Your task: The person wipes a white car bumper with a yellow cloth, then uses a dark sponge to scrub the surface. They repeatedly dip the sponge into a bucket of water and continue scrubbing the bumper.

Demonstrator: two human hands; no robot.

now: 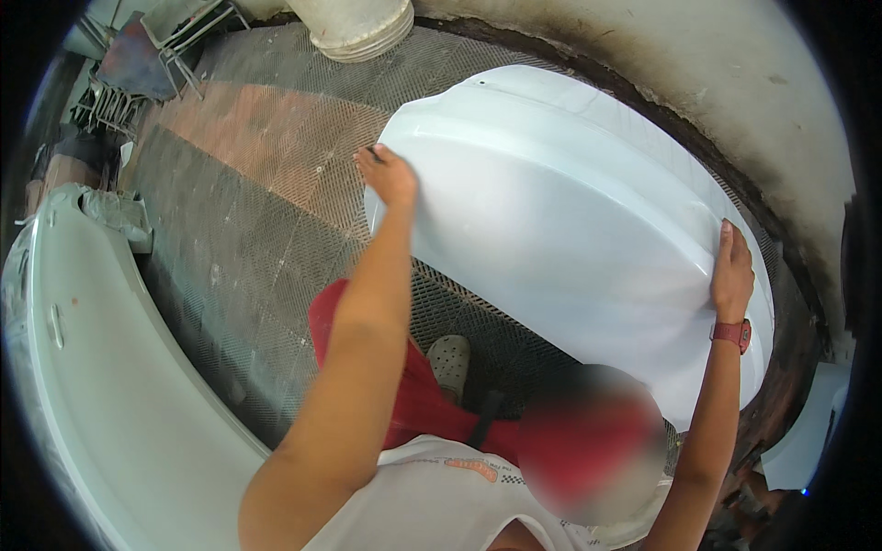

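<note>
A large glossy white panel, shaped like a car hood (551, 211), slants across the view in front of me, its outer face up. At its left end, my left hand (390, 176) is closed round the edge. A small dark spot shows by those fingertips, too small to name. Near the opposite end, my right hand (732, 275) lies against the surface with its fingers stretched out. A red watch (732, 335) is on that wrist. What lies under the panel is hidden.
Another long pale panel (119, 367), partly edged with plastic film, curves along the left. A white bucket (363, 32) stands at the back by the stained wall (735, 83). Chairs (184, 46) are at far left. Ribbed matting (230, 202) covers the floor.
</note>
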